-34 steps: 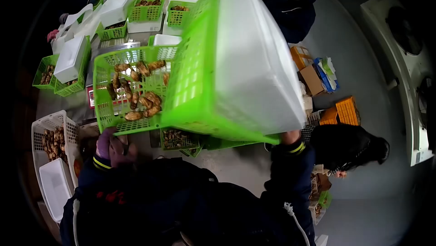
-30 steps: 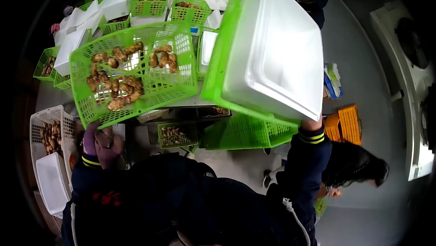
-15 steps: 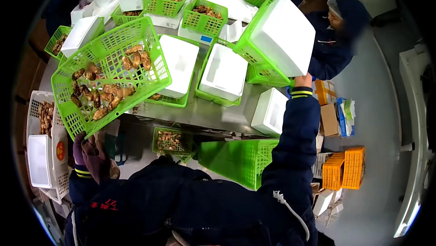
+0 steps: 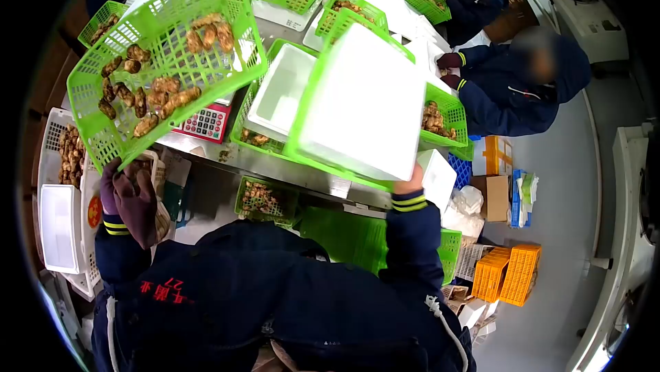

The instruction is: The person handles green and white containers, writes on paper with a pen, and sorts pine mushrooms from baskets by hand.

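My left hand [image 4: 129, 197], in a purple glove, is closed on the near corner of a green plastic basket [image 4: 79, 87]. That basket is tilted and held up over the table's left side, with several brown mushrooms [image 4: 141, 100] lying spread in it. My right hand [image 4: 410, 181] looks bare; it grips the near right corner of another green basket [image 4: 295, 140]. A white foam box [image 4: 361, 94] sits in this second basket and covers most of it. The fingers of my right hand are partly hidden behind the basket and box.
A red calculator [image 4: 206, 123] lies on the steel table [image 4: 268, 162]. Another white foam box [image 4: 275, 94] in a basket stands between my two baskets. A mushroom basket [image 4: 440, 121] is at the right, near a co-worker [image 4: 515, 83]. Orange crates [image 4: 520, 274] stand on the floor.
My right hand has brought its basket and foam box left and lower, over the table's middle. The left basket has shifted slightly, uncovering the calculator. The near co-worker's gloved hands now show.
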The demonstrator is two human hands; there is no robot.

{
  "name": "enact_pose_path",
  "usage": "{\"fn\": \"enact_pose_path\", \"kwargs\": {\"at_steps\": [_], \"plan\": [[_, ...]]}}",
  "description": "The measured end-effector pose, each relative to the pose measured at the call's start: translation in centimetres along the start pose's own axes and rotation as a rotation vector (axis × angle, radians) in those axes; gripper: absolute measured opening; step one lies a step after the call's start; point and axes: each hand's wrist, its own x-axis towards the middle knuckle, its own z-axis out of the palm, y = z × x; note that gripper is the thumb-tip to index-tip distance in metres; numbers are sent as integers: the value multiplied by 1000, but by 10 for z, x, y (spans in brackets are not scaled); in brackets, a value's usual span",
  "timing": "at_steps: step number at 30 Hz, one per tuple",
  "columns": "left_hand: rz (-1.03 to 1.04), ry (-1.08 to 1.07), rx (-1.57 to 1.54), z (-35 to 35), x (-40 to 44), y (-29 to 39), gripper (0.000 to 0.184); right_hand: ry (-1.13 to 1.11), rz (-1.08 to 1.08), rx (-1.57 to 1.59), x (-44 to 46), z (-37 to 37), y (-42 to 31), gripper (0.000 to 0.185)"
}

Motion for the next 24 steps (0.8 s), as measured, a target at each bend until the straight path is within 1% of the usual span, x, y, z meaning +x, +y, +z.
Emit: {"fn": "enact_pose_path", "kwargs": {"at_steps": [1,3,4,5,6,7,8,9,10,11,12,13,14,15,16,17,18,19,20,21,22,23,24], "plan": [[-64,-60,-81,12,5,11,24,-18,-30,115,6,20,7,31],[338,252,626,-26,12,1,25,7,-207,-12,20,55,-12,33],[172,74,270,-33,18,13,26,28,-198,-42,29,73,-6,34],[174,78,272,-31,21,20,26,43,-193,-70,39,87,1,35],[150,-8,194,-29,20,25,25,-5,-97,-132,46,95,-6,35],[88,-25,140,-26,17,27,22,-6,-59,-199,53,107,8,34],[25,-37,86,-23,14,28,20,-8,-97,-159,55,110,10,35],[246,35,456,-23,5,20,19,-11,-137,-116,59,110,14,36],[440,196,836,-23,-4,12,18,-59,-22,38,64,111,31,39],[339,162,661,-6,-11,14,18,-72,-84,-29,65,109,53,38],[240,147,486,10,-19,16,19,-173,63,-27,68,99,64,35],[314,165,619,-1,-12,12,19,-141,223,-2,72,85,26,34],[389,195,756,-13,-5,8,20,8,53,-57,80,75,6,36],[462,236,890,-25,2,4,21,105,-170,-182,85,63,-32,43],[332,186,804,-18,2,17,22,139,-299,-124,85,54,-71,52],[370,147,881,6,1,24,22,195,-649,-270,90,38,-100,57],[508,96,1070,41,-2,29,23,187,-811,-437,87,25,-140,61],[702,22,1306,77,-3,37,24,150,-973,-484,86,18,-161,63],[896,-56,1508,111,0,43,26,96,-1088,-520,85,11,-176,64],[1159,-101,1731,135,1,48,32,6,-1063,-631,76,3,-191,61],[1253,-223,1840,154,4,58,29,-9,-1102,-729,71,-3,-198,61],[1254,-232,1750,174,6,54,29,-24,-1148,-825,71,-9,-200,62],[1256,-243,1659,194,7,50,30,21,-1157,-824,75,-15,-194,62]]}}
